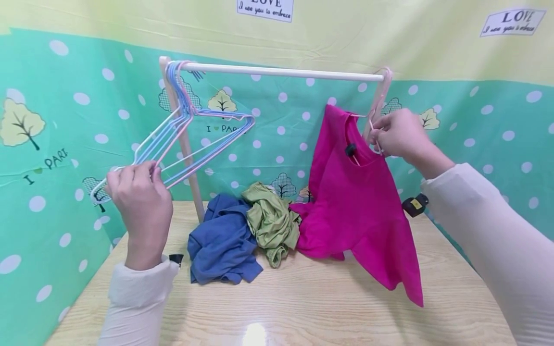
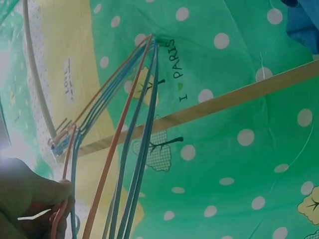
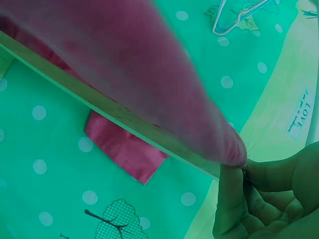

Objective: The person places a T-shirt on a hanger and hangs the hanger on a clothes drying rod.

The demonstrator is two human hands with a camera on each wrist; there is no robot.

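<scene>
A magenta shirt (image 1: 359, 192) hangs at the right end of a rack on a pale pink hanger (image 1: 381, 96), whose hook loops over the rail. One end of that hanger shows outside the shirt's neckline. My right hand (image 1: 400, 137) pinches the hanger beside the collar. In the right wrist view, the shirt's cloth (image 3: 164, 84) reaches the fingertips. Several blue, pink and white hangers (image 1: 186, 115) hang together at the rack's left end. My left hand (image 1: 140, 197) holds their lower left corners. Thumb and finger pinch a pink hanger (image 2: 68, 159) in the left wrist view.
The rack's white rail (image 1: 277, 72) runs between wooden posts. A crumpled blue garment (image 1: 222, 240) and an olive green garment (image 1: 272, 221) lie on the wooden table (image 1: 294, 307). The magenta shirt's lower part touches the tabletop. A patterned green and yellow cloth (image 1: 52, 120) hangs behind.
</scene>
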